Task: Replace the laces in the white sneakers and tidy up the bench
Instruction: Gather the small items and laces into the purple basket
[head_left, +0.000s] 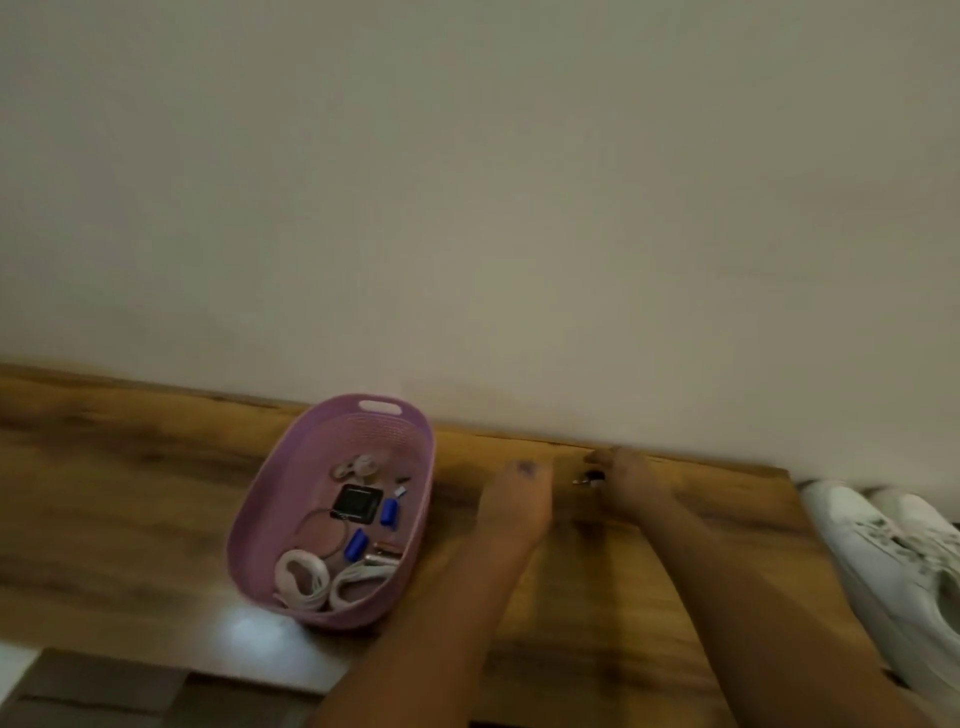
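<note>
Lilac plastic, woven-look and oval, the basket (415, 499) sits on the wooden bench top (130, 493) near the wall, and I read the step in hand as the tidying half of the job: gathering loose bits off the wood into that basket. My right hand (631, 480) is at the back edge of the bench, fingers curled and pinching a small dark object with a metal glint (589, 475); the picture is too blurred for me to say what it is. My left hand (519, 501) lies just beside it, fingers fairly straight and flat toward the wood, holding nothing that I can see. To do this well I would get a firm pinch before lifting, since a thing that small could slip behind the bench, then carry it low across to the basket and set it in, not toss it. The left hand could steady the basket's near rim. Counting: one basket; two white sneakers (893, 566) side by side at the right end, laces visible on the nearer one; inside the basket two coiled white laces or cords (306, 577), two small blue cylinders (388, 512), one black square item (357, 503), one thin ring-like loop, and a few pale bits I cannot make out.
</note>
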